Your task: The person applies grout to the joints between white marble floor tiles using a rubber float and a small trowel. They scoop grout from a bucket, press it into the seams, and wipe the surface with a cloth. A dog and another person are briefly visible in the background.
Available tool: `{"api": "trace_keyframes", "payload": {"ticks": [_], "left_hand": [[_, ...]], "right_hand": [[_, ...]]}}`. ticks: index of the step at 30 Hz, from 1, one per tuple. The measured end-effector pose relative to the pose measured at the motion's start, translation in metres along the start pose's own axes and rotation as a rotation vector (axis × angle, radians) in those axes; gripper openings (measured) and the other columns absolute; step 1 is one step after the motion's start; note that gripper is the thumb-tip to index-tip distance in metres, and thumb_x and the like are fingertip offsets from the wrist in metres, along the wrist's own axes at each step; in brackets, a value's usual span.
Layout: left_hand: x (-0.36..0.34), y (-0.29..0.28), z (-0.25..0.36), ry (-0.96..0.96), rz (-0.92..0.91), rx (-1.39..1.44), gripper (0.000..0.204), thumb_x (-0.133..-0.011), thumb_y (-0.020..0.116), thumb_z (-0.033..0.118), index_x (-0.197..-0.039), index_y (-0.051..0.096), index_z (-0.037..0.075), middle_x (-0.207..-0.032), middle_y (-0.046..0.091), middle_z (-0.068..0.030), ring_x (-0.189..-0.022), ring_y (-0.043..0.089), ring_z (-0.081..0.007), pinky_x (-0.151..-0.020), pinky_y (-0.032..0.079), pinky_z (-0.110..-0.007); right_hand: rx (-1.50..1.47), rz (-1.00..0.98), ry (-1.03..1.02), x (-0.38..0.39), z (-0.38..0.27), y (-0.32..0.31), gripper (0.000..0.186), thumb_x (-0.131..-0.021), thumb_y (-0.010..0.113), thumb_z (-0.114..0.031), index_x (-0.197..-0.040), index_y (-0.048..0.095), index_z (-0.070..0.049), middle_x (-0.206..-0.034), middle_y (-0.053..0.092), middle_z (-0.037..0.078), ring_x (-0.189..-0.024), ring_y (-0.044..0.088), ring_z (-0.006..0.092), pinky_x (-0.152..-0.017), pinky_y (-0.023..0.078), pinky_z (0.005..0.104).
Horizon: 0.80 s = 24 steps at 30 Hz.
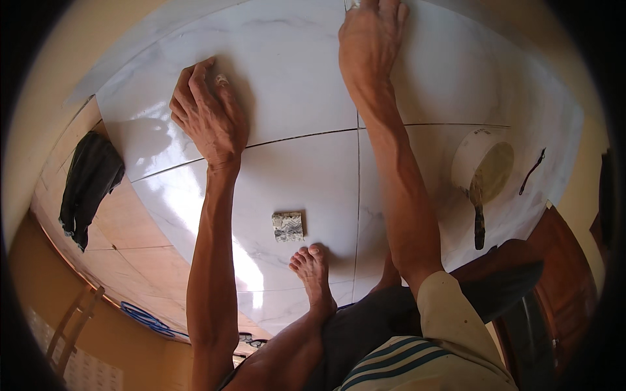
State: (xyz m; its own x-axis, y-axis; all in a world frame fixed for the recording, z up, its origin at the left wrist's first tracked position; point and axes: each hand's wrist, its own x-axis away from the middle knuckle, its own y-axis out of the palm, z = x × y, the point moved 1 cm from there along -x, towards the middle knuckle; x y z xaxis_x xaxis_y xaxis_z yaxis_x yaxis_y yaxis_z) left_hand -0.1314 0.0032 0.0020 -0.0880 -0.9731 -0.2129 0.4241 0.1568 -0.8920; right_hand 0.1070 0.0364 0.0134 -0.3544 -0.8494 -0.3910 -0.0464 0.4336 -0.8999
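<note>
Large glossy white marble-patterned tiles point(287, 72) lie under both hands, with thin dark joints between them. My left hand point(212, 114) rests on a tile at the upper left, fingers loosely bent and apart, holding nothing; one fingertip bears a whitish smear. Up at the top edge of the head view, my right hand point(372, 42) is closed, its fingers partly cut off by the frame. A bit of something pale shows beside those fingers, too little to name. Between my forearms, a small square block with a mottled grey face point(287, 226) sits near my bare foot point(313, 274).
To the right stands a white tub point(476, 156) with a dark-handled tool point(479, 225) against it. A thin dark strip point(533, 171) lies beyond it. On the left are a dark cloth point(91, 182), pinkish tiles point(143, 228), a blue coil point(150, 319) and a wooden frame point(75, 326).
</note>
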Motion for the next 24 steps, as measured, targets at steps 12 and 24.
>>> {"api": "trace_keyframes", "payload": {"ticks": [12, 24], "left_hand": [[0.001, -0.002, 0.001, -0.01, 0.02, 0.012, 0.035, -0.107, 0.055, 0.026, -0.14, 0.06, 0.016, -0.143, 0.056, -0.0086, -0.133, 0.047, -0.032, -0.115, 0.031, -0.048], [0.007, -0.008, -0.009, 0.041, 0.038, -0.001, 0.039, -0.111, 0.049, 0.033, -0.141, 0.061, 0.013, -0.143, 0.058, -0.0108, -0.134, 0.05, -0.0308, -0.115, 0.032, -0.049]], "right_hand": [[-0.339, 0.205, 0.51, -0.041, 0.175, -0.019, 0.022, -0.104, 0.062, -0.015, -0.096, 0.069, 0.005, -0.077, 0.069, 0.015, -0.069, 0.066, 0.0261, -0.069, 0.054, 0.0421], [-0.345, -0.009, 0.162, -0.007, 0.087, -0.061, 0.019, -0.094, 0.069, 0.001, -0.112, 0.07, 0.001, -0.113, 0.072, 0.017, -0.111, 0.06, 0.0373, -0.099, 0.05, 0.0472]]}}
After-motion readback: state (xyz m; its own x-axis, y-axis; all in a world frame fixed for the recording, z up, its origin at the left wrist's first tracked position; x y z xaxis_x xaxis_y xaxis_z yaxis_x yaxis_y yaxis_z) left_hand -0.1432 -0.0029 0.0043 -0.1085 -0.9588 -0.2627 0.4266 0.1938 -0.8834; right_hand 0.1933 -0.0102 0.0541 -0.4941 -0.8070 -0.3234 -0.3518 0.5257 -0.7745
